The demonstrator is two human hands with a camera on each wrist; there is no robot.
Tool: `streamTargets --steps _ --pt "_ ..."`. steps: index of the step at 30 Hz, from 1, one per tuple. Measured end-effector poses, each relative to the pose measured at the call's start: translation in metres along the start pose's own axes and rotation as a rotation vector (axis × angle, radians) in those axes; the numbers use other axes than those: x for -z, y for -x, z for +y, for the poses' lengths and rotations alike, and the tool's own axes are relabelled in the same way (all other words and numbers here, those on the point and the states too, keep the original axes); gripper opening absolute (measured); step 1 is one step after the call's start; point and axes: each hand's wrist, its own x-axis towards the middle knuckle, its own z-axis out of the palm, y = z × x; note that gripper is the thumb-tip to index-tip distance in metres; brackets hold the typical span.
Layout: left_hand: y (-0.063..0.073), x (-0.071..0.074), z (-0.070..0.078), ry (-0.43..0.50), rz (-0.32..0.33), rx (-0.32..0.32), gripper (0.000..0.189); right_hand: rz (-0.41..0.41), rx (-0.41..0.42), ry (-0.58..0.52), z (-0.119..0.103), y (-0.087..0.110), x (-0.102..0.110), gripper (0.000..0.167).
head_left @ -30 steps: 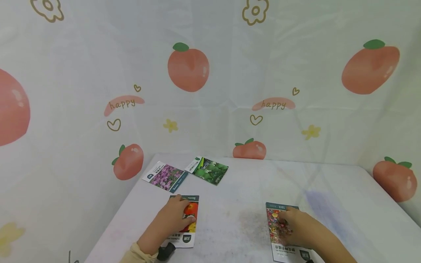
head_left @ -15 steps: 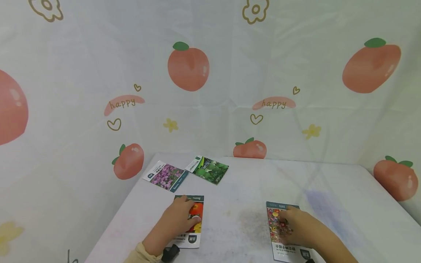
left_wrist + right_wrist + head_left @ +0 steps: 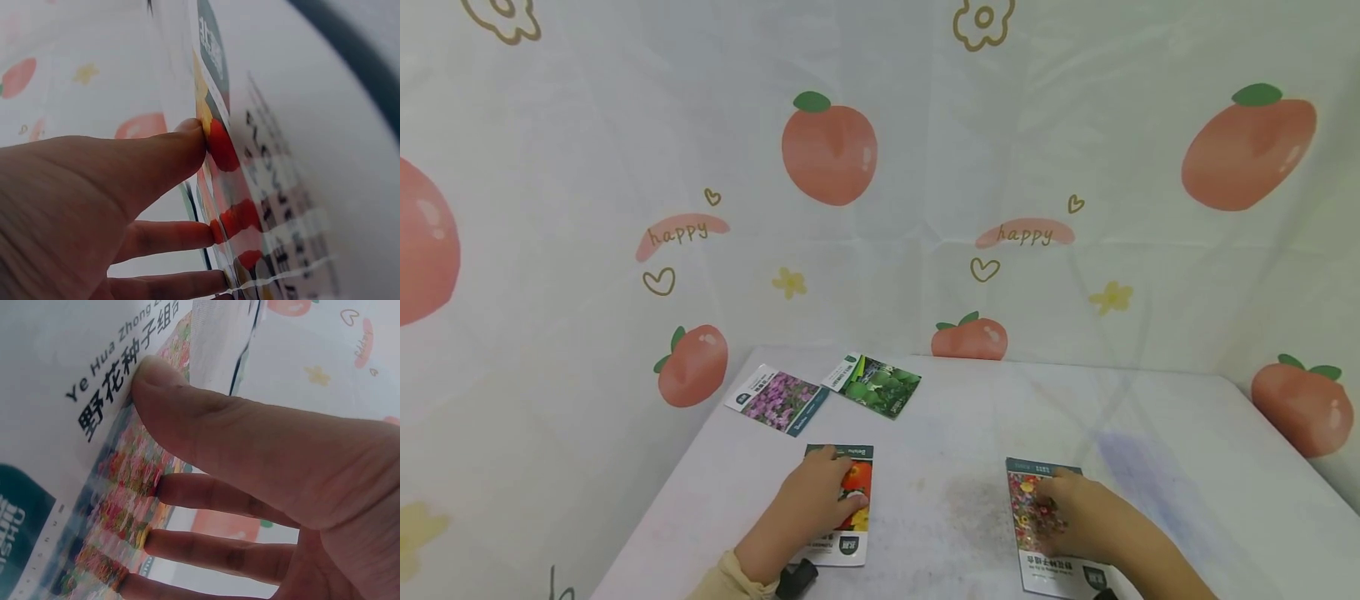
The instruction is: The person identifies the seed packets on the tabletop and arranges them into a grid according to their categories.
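In the head view my left hand [image 3: 811, 502] rests on a seed packet with red, orange and yellow flowers [image 3: 859, 477], flat on the table. The left wrist view has the thumb and straight fingers with their tips on that packet's printed face [image 3: 222, 147]. Over to the right, my right hand [image 3: 1081, 518] lies across a wildflower seed packet [image 3: 1024, 508], covering its right side. Seen from the right wrist, thumb and fingertips press on the colourful flower print [image 3: 125, 481], the fingers fairly straight. Both packets have their dark green band pointing away from me.
A purple-flower seed packet [image 3: 781, 402] lies at the table's far left. Beside it is a green seed packet [image 3: 880, 387], their corners close together. A white fruit-print sheet [image 3: 880, 275] hangs behind the white table [image 3: 955, 433], which has a bluish stain at right.
My left hand has slid the red and orange flower packet a little to the right along the table. The right hand and its packet stay in place.
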Motion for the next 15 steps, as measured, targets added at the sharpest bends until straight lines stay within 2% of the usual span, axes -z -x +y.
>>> streamTargets --steps 15 --pt "-0.001 -0.006 0.012 -0.064 0.052 -0.023 0.061 -0.021 -0.015 -0.032 0.003 -0.002 -0.002 0.044"
